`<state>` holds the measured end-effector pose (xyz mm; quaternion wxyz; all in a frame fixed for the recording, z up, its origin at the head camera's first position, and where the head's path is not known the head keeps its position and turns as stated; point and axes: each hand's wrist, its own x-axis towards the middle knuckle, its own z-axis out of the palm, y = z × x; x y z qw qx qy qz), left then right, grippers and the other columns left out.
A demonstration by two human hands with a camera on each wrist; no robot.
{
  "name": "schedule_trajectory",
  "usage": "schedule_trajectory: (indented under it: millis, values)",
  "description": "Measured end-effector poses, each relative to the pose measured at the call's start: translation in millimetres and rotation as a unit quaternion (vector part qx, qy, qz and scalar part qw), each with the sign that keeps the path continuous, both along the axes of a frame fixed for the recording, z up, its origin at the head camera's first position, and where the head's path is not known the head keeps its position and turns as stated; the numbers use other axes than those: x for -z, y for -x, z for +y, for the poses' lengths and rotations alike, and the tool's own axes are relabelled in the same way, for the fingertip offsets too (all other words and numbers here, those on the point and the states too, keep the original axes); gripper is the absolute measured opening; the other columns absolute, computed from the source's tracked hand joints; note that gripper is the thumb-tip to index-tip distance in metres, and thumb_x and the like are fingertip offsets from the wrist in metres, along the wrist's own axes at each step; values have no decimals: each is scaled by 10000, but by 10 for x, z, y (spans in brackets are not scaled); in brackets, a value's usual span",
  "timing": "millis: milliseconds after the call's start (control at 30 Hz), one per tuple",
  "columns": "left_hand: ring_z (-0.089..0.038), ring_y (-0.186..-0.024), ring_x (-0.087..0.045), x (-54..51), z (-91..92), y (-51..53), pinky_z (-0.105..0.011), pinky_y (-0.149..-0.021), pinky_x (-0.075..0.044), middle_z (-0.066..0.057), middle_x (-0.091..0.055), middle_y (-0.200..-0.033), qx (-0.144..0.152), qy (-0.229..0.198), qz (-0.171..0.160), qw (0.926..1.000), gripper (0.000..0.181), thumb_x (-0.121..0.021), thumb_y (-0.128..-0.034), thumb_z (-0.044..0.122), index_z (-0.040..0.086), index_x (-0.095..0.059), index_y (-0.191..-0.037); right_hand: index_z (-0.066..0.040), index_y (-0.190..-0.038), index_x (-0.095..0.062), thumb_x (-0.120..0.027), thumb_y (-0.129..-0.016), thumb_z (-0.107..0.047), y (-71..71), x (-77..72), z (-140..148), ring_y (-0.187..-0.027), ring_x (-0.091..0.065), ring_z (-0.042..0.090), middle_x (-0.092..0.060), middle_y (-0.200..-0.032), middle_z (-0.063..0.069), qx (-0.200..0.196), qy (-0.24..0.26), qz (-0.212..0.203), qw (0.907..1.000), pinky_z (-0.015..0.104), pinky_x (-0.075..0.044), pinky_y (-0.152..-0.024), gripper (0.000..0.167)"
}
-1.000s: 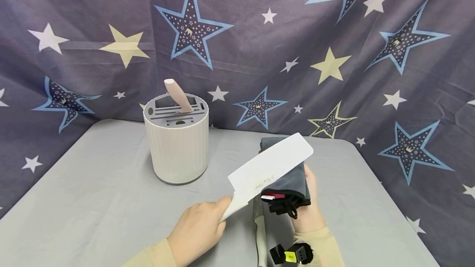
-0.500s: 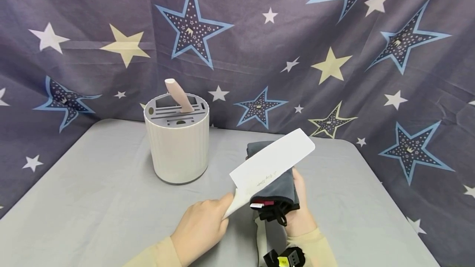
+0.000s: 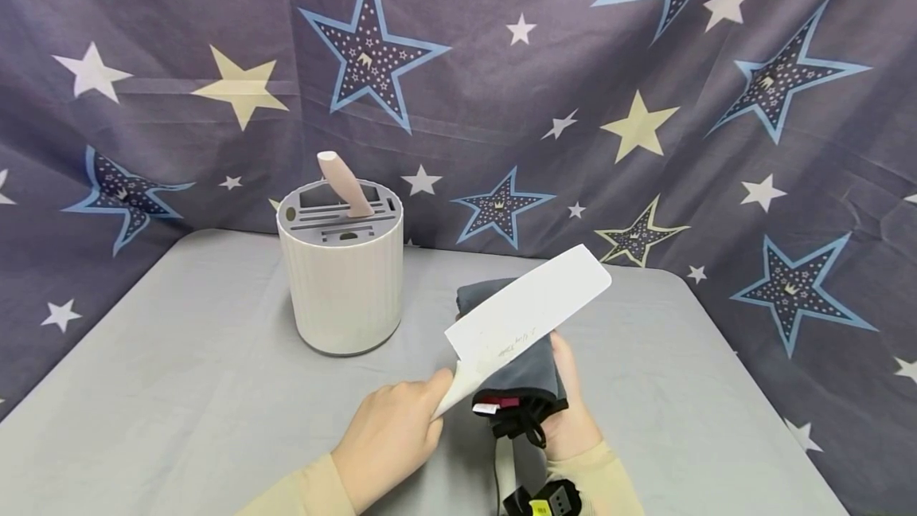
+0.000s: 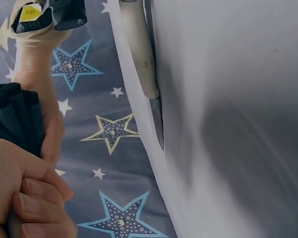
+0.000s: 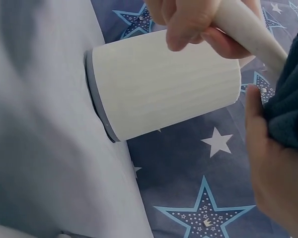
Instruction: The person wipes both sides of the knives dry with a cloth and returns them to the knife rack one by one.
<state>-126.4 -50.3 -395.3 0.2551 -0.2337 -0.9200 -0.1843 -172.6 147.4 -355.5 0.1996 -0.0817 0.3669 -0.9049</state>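
My left hand grips the pale handle of a cleaver, its broad white blade angled up to the right above the table. In the left wrist view the curled fingers show. A folded dark grey cloth with black edging lies against the blade's far side, nearer the handle than the tip. Holding that cloth from below and the right is my right hand; the blade and cloth hide part of its fingers. Below them a second knife with a pale handle lies on the table, partly covered by the cloth.
A cream ribbed knife holder stands at the back left, with a pink-handled knife upright in its slotted grey top. The grey table meets a star-patterned curtain behind and at the sides.
My right hand and the cloth have slid left and slightly down along the blade, toward the handle. The cleaver has shifted slightly up and right in my left hand.
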Motion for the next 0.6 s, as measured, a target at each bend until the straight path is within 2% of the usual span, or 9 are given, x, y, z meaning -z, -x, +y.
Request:
schedule_trajectory:
  millis: [100,233,333,400,433,467,500,533,600]
  values:
    - [-152,-429,-429,-4,-2,5,-289,-398,-271,26,-511,-529,-6,36,37,10000,344,-744,-641,75,140,-446,-802,-223,-966,-682,-180,-1075,-256,-11,6,-32,-855,-599,25,-691,-949,-89,82,-385,-5,9992,215,-487,-827,515]
    - [-157,-436,-452,-12,-9,5,-289,-402,-273,31,-516,-536,13,46,42,10000,335,-744,-639,77,143,-493,-851,-196,-986,-678,-181,-1081,-246,-11,40,-11,-844,-610,41,-685,-942,-56,-188,-392,41,9990,224,-499,-830,508]
    - [-169,-441,-469,-19,-13,2,-295,-406,-275,32,-525,-542,17,47,30,10000,344,-743,-639,78,150,-512,-883,-187,-1033,-657,-252,-1093,-215,-14,102,10,-879,-620,60,-677,-968,-41,-34,-675,221,9975,237,-510,-842,410]
    - [-172,-441,-470,-23,-13,1,-295,-407,-272,30,-524,-543,27,53,37,10000,345,-741,-641,78,152,-506,-882,-213,-1096,-626,-414,-1070,-199,-32,195,42,-948,-621,53,-671,-1035,-67,195,-992,766,9919,230,-509,-868,215]
    - [-172,-441,-470,-25,-14,0,-294,-407,-272,28,-524,-543,41,57,57,10000,347,-741,-639,75,150,-517,-894,-213,-1129,-613,-493,-1038,-180,-33,249,59,-976,-622,59,-668,-1068,-65,247,-991,1047,9892,231,-512,-877,155]
    - [-171,-444,-473,-28,-16,-3,-292,-408,-274,26,-530,-548,53,61,65,9999,352,-740,-638,73,149,-532,-912,-220,-1172,-592,-556,-1003,-160,-38,309,80,-1013,-618,59,-660,-1114,-74,310,-996,1436,9841,227,-510,-892,183]
    - [-167,-444,-469,-31,-16,-4,-290,-408,-273,26,-529,-549,69,70,76,9999,361,-738,-637,69,147,-539,-928,-214,-1222,-570,-602,-970,-143,-35,370,111,-1050,-614,62,-650,-1170,-72,191,-789,1858,9792,223,-507,-907,264]
    - [-160,-443,-458,-33,-17,-4,-286,-408,-270,27,-524,-548,86,69,77,9999,365,-735,-637,64,146,-541,-935,-220,-1271,-540,-643,-935,-128,-42,428,134,-1091,-604,59,-633,-1225,-78,192,-667,2299,9707,214,-500,-926,363]
    - [-147,-440,-438,-37,-18,-8,-278,-408,-265,29,-519,-547,116,66,50,9999,392,-730,-637,55,134,-557,-979,-210,-1336,-493,-647,-920,-74,-33,509,167,-1138,-591,64,-604,-1298,-69,-26,-322,2871,9574,209,-490,-952,464]
